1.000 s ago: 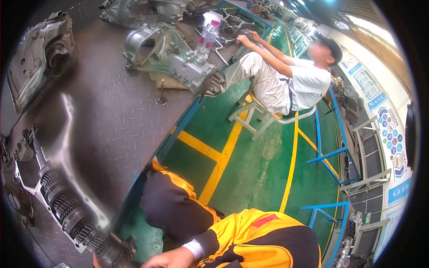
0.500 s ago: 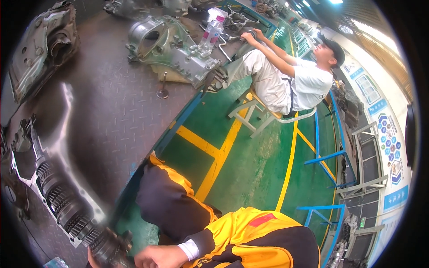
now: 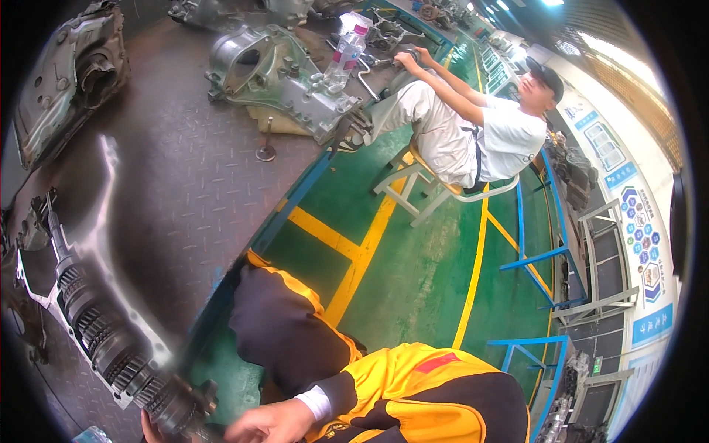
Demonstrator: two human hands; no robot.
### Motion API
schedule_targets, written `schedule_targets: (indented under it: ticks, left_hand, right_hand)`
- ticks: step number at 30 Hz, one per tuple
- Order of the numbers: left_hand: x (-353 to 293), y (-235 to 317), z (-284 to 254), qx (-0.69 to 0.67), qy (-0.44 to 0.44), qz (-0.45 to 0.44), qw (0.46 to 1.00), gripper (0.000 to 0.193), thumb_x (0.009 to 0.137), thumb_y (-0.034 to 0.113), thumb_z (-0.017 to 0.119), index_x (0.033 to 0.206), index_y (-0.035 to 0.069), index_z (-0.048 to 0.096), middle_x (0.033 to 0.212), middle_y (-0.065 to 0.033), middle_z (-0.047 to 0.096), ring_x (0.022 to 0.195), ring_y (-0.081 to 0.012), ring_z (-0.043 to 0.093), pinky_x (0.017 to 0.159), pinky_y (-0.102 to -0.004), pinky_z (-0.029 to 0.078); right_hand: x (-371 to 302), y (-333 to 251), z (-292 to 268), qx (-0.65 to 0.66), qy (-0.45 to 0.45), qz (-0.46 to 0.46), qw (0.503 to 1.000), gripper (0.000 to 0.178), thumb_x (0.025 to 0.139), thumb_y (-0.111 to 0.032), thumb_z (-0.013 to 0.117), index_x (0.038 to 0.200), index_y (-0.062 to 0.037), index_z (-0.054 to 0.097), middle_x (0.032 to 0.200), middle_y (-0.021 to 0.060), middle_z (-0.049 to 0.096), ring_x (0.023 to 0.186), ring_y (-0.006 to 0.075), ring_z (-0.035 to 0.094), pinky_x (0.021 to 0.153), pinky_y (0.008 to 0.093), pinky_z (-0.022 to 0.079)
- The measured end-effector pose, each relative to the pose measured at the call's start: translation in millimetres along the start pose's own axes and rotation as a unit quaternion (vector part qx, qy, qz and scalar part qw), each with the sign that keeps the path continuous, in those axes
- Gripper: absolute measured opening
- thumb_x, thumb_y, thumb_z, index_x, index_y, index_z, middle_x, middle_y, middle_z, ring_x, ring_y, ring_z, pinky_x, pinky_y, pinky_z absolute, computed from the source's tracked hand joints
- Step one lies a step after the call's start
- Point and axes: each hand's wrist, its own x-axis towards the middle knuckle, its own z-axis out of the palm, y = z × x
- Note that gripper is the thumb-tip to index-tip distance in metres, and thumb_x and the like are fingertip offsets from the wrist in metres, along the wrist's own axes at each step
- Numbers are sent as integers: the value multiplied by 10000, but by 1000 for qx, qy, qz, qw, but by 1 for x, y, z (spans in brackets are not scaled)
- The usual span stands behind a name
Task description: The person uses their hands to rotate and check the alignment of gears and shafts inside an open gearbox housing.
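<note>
Metal benchtop (image 3: 185,177), geared shaft (image 3: 105,338), near end between both hands (image 3: 275,423).

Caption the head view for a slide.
Left hand and right hand at the near end of a geared shaft; a co-worker in white sits farther along the workbench.

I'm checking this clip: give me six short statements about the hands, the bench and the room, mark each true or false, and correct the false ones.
1. Fingers of the left hand show beside the gear shaft. True.
2. The right hand is up by the bottle. False: the right hand is near the gear shaft's lower end.
3. The valve-shaped part stands disc-down on the bench. True.
4. The bottle's cap is green. False: the bottle has a pink cap.
5. The co-worker wears a dark cap. True.
6. The co-worker is standing. False: the co-worker is seated.
</note>
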Motion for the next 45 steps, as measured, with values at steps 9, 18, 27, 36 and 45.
schedule_targets:
  ticks: [9,18,27,36,45]
  left_hand:
    - [5,9,6,-12,17,-9,1000,674,788,162,847,1272,-160,506,1075,-250,682,949,-309,688,851,-385,566]
    - [8,8,-11,41,-120,-42,991,766,800,62,811,1405,-110,374,1186,-264,635,1057,-322,660,950,-413,533]
    - [-11,-11,-13,-9,-91,-92,992,829,759,-111,778,1465,-42,348,1239,-257,602,1122,-312,614,974,-404,507]
    - [4,1,5,92,22,-26,995,701,602,9,869,1239,-55,584,970,-146,655,886,-238,651,779,-334,536]
    - [-4,-7,-1,59,51,-9,997,753,572,96,941,1233,-26,602,967,-157,678,843,-240,680,752,-319,552]
  right_hand:
    - [15,6,-1,-243,138,0,960,543,806,-119,842,1232,-6,526,1094,95,669,976,163,648,833,303,543]
    - [3,12,-5,9,-33,-31,999,477,946,-67,666,1344,4,412,1190,194,658,1099,271,661,934,382,542]
    - [7,-7,6,-388,137,24,911,524,758,-247,892,1103,-5,581,884,104,698,789,159,668,683,315,546]
    - [-5,-10,-2,-42,-17,30,999,561,1002,-59,553,1495,-31,287,1349,118,540,1234,194,548,1058,343,441]
    - [4,-17,5,-140,64,70,986,433,906,3,702,1284,41,495,1084,121,701,1001,181,696,894,299,558]
